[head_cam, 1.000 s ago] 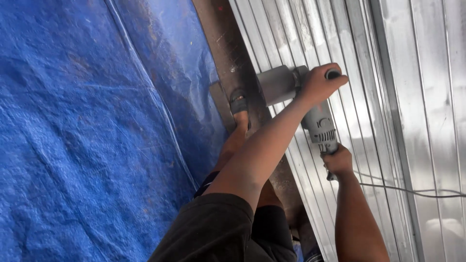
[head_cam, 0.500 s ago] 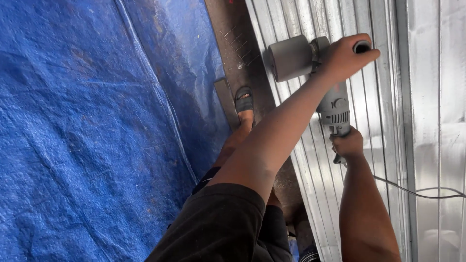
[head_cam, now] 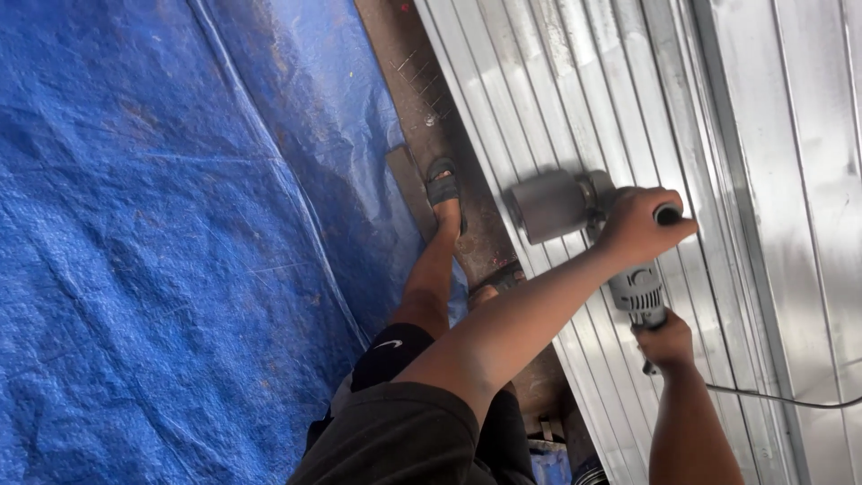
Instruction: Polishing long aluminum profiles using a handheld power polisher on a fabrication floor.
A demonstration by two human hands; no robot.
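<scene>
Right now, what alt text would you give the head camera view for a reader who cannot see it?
A person's left hand grips the side handle and the right hand the rear of a grey power tool pressed on ribbed metal sheeting. A cord trails right. Their sandalled foot stands on a rusty beam beside a blue tarp.

Dark grey short sleeve (head_cam: 395,431) on the upper arm, both forearms bare, left hand (head_cam: 639,224) and right hand (head_cam: 666,343) ungloved, black shorts (head_cam: 391,355) with small white mark, dark strap sandal (head_cam: 443,187)
</scene>
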